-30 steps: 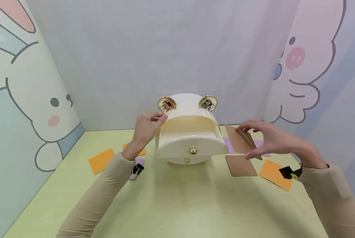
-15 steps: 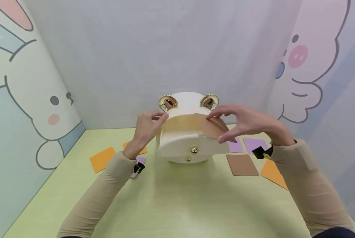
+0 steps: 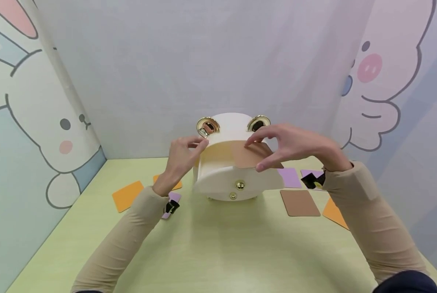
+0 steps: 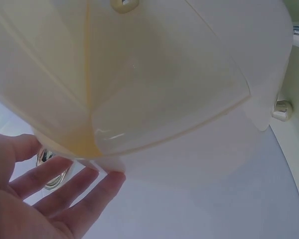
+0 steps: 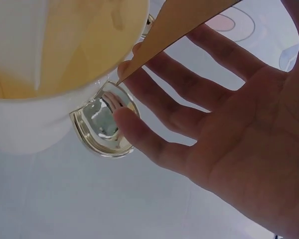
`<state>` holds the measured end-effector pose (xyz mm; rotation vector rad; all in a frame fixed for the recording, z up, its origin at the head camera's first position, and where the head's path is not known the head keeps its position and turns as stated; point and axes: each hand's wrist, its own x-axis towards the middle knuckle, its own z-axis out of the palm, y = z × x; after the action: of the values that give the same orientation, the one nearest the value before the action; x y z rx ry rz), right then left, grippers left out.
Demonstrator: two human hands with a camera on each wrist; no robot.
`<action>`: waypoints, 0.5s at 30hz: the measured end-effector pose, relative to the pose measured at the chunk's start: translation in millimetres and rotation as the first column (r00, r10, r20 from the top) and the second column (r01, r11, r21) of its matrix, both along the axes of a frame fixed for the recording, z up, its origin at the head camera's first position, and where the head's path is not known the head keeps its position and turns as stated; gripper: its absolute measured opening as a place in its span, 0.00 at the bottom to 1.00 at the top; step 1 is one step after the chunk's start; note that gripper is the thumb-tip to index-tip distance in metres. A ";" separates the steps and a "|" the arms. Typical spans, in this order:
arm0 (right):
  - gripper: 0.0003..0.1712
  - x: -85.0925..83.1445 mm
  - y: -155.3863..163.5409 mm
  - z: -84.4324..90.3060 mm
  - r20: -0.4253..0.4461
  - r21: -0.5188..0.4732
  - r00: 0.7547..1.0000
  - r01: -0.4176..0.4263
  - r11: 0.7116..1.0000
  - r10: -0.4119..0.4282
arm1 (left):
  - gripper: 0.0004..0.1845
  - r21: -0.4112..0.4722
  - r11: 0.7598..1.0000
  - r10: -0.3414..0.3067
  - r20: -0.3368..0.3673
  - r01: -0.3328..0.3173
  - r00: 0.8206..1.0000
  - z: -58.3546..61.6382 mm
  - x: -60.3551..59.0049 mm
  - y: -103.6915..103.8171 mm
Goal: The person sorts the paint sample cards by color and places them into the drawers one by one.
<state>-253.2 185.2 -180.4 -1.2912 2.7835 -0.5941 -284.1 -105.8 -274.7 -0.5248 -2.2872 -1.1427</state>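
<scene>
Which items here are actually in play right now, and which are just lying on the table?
In play: brown card pinched by right hand; cream drawer box, steadied by left hand.

Lying about: second brown card, orange cards, purple cards.

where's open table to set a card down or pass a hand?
Bare: the green tabletop in front of the cream plastic drawer box, between the sleeves. Crowded: right of it, brown card, purple card, orange card; left, another orange card.
</scene>
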 end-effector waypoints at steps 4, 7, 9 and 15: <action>0.34 2.5 -3.6 2.0 -0.007 0.006 1.000 0.016 1.000 -0.016 | 0.13 -0.005 1.000 -0.002 -0.005 0.002 1.000 0.4 -0.9 0.0; 0.34 3.8 -6.2 3.3 -0.015 0.015 1.000 0.019 1.000 -0.019 | 0.13 -0.002 1.000 -0.004 -0.004 0.004 1.000 0.9 -0.7 0.0; 0.34 4.3 -7.8 3.7 -0.017 0.020 1.000 0.019 1.000 -0.019 | 0.13 -0.001 1.000 -0.005 -0.003 0.005 1.000 1.0 -0.5 -0.1; 0.34 6.3 -11.0 4.9 -0.011 0.026 1.000 0.025 0.999 -0.025 | 0.13 -0.007 1.000 -0.002 0.003 0.002 1.000 0.5 -0.1 -0.6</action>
<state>-246.8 174.2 -175.5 -1.2599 2.8103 -0.5522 -284.1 -106.4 -274.2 -0.5281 -2.2943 -1.1378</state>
